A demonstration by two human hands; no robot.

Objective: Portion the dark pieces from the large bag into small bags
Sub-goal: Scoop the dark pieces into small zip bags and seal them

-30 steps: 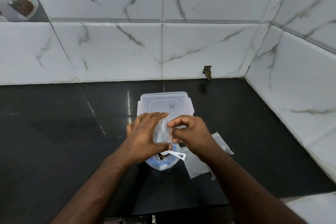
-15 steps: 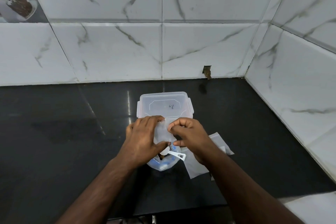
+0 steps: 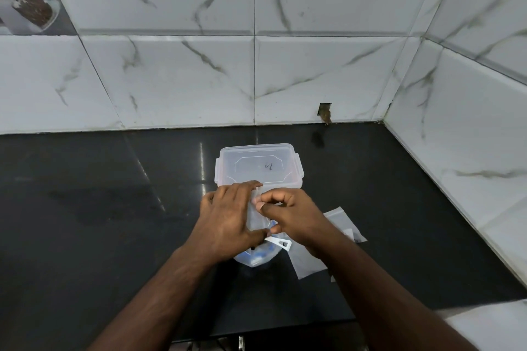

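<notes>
1. A black counter (image 3: 99, 222) runs into a corner of marble-veined wall tiles (image 3: 185, 80).
2. A clear lidded container (image 3: 258, 165) sits mid-counter, nearer the back edge.
3. The left hand (image 3: 228, 222) and right hand (image 3: 293, 216), fingers curled, pinch a small clear bag (image 3: 256, 216) between them, just before the container.
4. The large bag (image 3: 256, 256) lies beneath the hands.
5. Spare small bags (image 3: 339, 222) lie to the right.

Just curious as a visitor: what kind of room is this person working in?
Probably a home kitchen: a glossy black countertop set in a corner of white marble-look wall tiles, with a clear plastic food container standing on it.
</notes>
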